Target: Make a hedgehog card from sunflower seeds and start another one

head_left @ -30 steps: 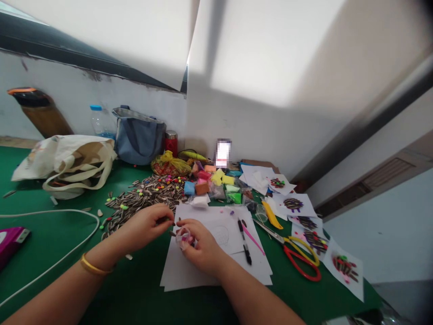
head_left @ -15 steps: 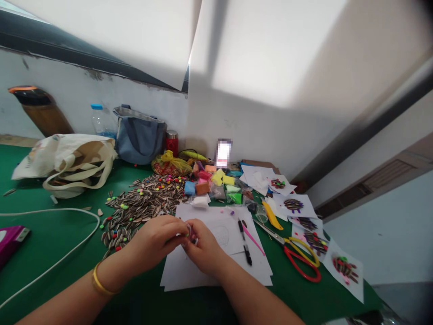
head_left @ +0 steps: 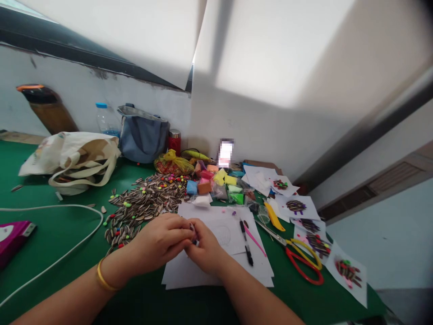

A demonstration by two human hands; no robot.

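My left hand (head_left: 165, 237), with a yellow bangle (head_left: 103, 276) on the wrist, meets my right hand (head_left: 207, 248) over white paper sheets (head_left: 186, 275). The fingertips of both hands are closed together on something small; a little of it shows, partly whitish and dark, but its kind is hidden. On the top sheet is a faint round drawing (head_left: 223, 235). To the right lie a black pen (head_left: 246, 246) and a thin pink stick (head_left: 256, 242). A purple bit (head_left: 234, 213) rests near the paper's far edge. Striped sunflower seeds (head_left: 149, 203) are heaped beyond my left hand.
Scissors (head_left: 306, 267) and a yellow-handled tool (head_left: 274, 217) lie right. Seed-decorated sheets (head_left: 358, 284) line the right edge. Coloured clay packs (head_left: 204, 188) and a phone (head_left: 226, 152) are behind. Leftward are a cable (head_left: 77, 234), a cloth bag (head_left: 67, 149) and a blue bag (head_left: 144, 140).
The view has shifted slightly. My left fingers have closed further over the small thing, hiding more of it. Both hands stay together above the paper.
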